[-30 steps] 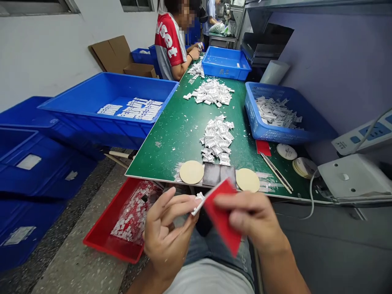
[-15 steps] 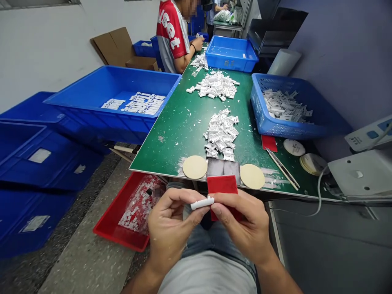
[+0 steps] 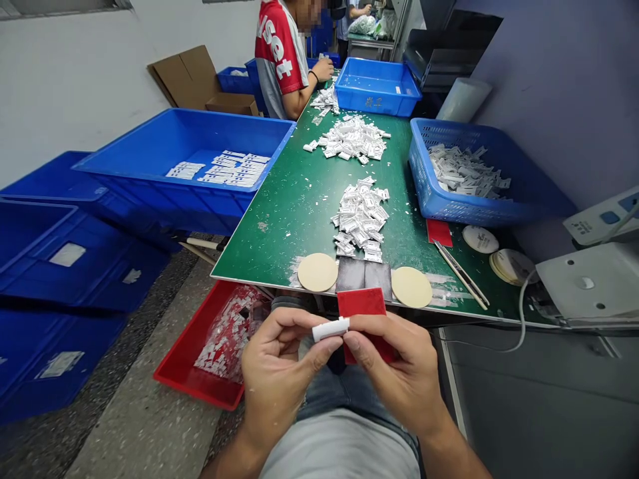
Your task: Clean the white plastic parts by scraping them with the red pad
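My left hand (image 3: 279,362) pinches one end of a small white plastic piece (image 3: 330,329) between thumb and fingers, above my lap. My right hand (image 3: 399,372) is closed on a red card (image 3: 362,303) and also touches the other end of the white piece. Both hands sit just in front of the near edge of the green table (image 3: 294,206). A heap of the same white pieces (image 3: 360,216) lies on the table ahead of my hands.
Two tan discs (image 3: 317,271) (image 3: 411,287) flank a dark pad at the table edge. A blue basket (image 3: 529,193) of white parts stands right, a blue tub (image 3: 150,193) left, a red tray (image 3: 184,359) on the floor. Another person (image 3: 282,56) works at the far end.
The red card has swung from tilted to upright behind the white piece, and my hands have closed together on the piece. The view has shifted slightly closer to the table.
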Motion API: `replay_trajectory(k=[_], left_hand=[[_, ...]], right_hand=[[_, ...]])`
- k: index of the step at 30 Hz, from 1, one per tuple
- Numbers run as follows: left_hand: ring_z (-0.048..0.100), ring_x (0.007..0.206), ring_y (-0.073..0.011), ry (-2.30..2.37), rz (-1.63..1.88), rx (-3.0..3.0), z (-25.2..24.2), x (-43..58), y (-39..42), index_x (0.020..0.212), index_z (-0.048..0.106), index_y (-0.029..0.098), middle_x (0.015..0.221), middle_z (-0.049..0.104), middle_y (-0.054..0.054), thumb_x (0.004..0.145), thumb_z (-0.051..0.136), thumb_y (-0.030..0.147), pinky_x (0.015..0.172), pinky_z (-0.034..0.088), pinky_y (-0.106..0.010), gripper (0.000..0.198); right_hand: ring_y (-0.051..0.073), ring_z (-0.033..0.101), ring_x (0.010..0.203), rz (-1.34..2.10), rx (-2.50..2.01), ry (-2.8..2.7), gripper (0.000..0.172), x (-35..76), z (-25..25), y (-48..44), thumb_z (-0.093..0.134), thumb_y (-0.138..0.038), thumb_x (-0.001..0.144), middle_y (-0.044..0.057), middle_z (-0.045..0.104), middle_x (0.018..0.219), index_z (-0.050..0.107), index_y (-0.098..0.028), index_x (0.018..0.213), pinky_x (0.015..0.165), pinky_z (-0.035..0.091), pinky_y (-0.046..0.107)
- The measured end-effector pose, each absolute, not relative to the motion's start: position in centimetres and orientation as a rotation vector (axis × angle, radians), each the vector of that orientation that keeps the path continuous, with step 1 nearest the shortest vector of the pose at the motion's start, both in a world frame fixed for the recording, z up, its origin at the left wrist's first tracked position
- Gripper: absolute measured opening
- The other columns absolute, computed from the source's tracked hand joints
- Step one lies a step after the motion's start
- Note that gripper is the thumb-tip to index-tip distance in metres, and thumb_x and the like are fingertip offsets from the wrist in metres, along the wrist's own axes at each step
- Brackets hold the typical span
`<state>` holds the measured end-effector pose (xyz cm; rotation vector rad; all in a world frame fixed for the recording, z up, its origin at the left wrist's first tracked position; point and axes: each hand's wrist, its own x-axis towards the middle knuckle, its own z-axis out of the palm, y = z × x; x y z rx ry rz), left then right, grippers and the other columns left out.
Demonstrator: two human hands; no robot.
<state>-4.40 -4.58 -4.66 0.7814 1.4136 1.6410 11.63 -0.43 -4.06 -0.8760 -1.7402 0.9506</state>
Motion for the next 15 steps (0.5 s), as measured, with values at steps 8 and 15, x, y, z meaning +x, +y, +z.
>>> replay_trajectory(k=[8, 15], left_hand=[[0.078, 0.063, -0.0186, 1.503, 1.631, 0.851, -5.1, -4.1, -4.8, 0.080, 0.081, 0.020, 0.072, 0.081, -0.004, 0.064, 0.100, 0.025, 0.061, 0.064, -0.022, 0.025], [0.077, 0.065, -0.0167, 1.510, 1.733, 0.892, -5.4, -3.7, -5.4, 0.077, 0.081, 0.019, 0.074, 0.080, -0.003, 0.064, 0.100, 0.021, 0.064, 0.065, -0.021, 0.023]], right_hand=[[0.018, 0.081, 0.081, 1.084, -0.920, -1.464, 0.016, 11.9, -3.7, -0.5, 0.078, -0.029, 0.096, -0.001, 0.088, 0.096, 0.087, -0.037, 0.108, 0.071, 0.063, 0.024], [0.018, 0.081, 0.087, 0.800, -1.080, -1.411, 0.028, 11.2, -4.7, 0.7, 0.085, -0.024, 0.089, -0.002, 0.088, 0.105, 0.086, -0.036, 0.114, 0.083, 0.063, 0.025]])
